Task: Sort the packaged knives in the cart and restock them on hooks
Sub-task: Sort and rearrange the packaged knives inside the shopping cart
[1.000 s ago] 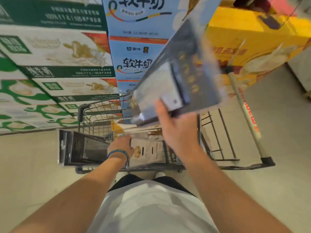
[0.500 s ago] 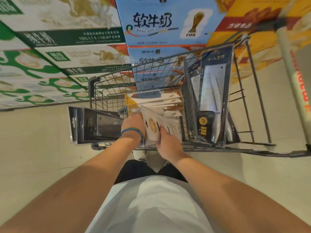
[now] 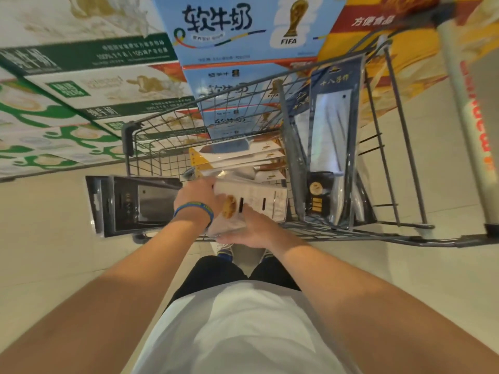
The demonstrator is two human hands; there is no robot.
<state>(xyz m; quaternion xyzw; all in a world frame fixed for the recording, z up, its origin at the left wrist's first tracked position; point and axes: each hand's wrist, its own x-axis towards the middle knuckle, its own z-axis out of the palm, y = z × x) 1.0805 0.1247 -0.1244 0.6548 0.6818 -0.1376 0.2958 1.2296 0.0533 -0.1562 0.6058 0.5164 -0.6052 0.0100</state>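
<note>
Left grip point(image 3: 197, 195) and right grip point(image 3: 256, 230) both clasped a pale knife pack point(image 3: 270, 202) mid-frame over the cart point(image 3: 127, 139); sorting seemed unfinished, hanging not begun

Count: 1 cart point(image 3: 162, 147), 2 hands, 4 kinds of knife pack.
Dark-blue packs point(image 3: 333, 147): 2 visible, one half hidden behind the other. Black packs point(image 3: 145, 203): 2, stacked. White pack point(image 3: 259, 201): 1, held by the left hand point(image 3: 198, 197) and right hand point(image 3: 256, 228). White-and-yellow packs point(image 3: 243, 157): at least 4 edges, exact count unclear. Blue milk cartons point(image 3: 232, 31): 3 stacked. Wristband point(image 3: 194, 207): 1.
</note>
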